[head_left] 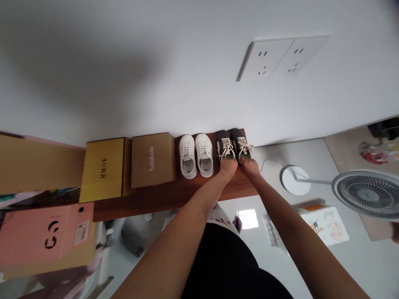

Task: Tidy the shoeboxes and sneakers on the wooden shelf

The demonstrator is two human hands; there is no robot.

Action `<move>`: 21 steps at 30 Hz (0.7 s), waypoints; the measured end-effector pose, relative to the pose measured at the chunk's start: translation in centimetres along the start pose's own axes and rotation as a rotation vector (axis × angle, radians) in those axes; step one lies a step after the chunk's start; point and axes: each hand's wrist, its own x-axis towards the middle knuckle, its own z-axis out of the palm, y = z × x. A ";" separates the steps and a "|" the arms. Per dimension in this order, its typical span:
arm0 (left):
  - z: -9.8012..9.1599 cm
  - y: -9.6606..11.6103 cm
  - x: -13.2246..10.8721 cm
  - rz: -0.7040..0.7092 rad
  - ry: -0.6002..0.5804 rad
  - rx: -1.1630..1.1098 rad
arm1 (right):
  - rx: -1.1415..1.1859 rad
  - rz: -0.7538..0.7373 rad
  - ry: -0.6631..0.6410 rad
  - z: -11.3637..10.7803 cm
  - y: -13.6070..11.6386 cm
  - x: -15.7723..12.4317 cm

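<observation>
Two dark sneakers (225, 141) with cream laces stand side by side at the right end of a reddish-brown wooden shelf (149, 197), toes toward the wall. My left hand (229, 167) grips the heel of the left dark sneaker. On the heel of the right dark sneaker (240, 141), my right hand (249, 166) is closed, its fingers partly inside the opening. Just to the left sits a pair of white sneakers (187, 151), also with toes to the wall; neither hand touches them.
Left on the shelf are a brown shoebox (152, 162) and a yellow shoebox (101, 170). A pink box (46, 236) lies lower left. On the right stand a fan (368, 195) and its white base (296, 180). Wall sockets (282, 58) are above.
</observation>
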 end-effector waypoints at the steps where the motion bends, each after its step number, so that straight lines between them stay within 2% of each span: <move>1: 0.1 0.1 0.1 0.001 -0.004 -0.002 | -0.007 0.001 0.001 0.0 -0.1 0.0; 4: 0.1 0.4 0.1 -0.016 -0.015 -0.013 | 0.001 0.018 0.004 -0.2 -0.5 -0.2; 7: -0.7 0.6 -0.6 -0.048 0.007 -0.044 | 0.039 0.064 0.059 -1.1 -0.7 -0.9; 9: -1.7 0.3 -2.0 -0.023 0.067 -0.102 | 0.099 0.111 0.145 -2.0 -0.9 -1.9; 11: -2.9 -0.8 -4.3 0.019 0.143 -0.208 | 0.217 0.150 0.246 -2.8 -1.4 -3.3; 14: -3.8 -4.6 -9.8 -0.009 0.226 -0.457 | 0.526 0.168 0.314 -3.6 -3.3 -5.8; 16: -3.2 -8.2 -14.5 -0.086 0.229 -0.639 | 0.786 0.174 0.254 -3.5 -5.8 -7.5; 18: -1.4 -12.1 -19.5 -0.216 0.180 -0.822 | 1.043 0.183 0.126 -2.7 -9.4 -9.0; 21: 2.5 -17.8 -26.9 -0.606 0.191 -1.165 | 1.333 0.177 -0.141 -0.8 -16.2 -10.7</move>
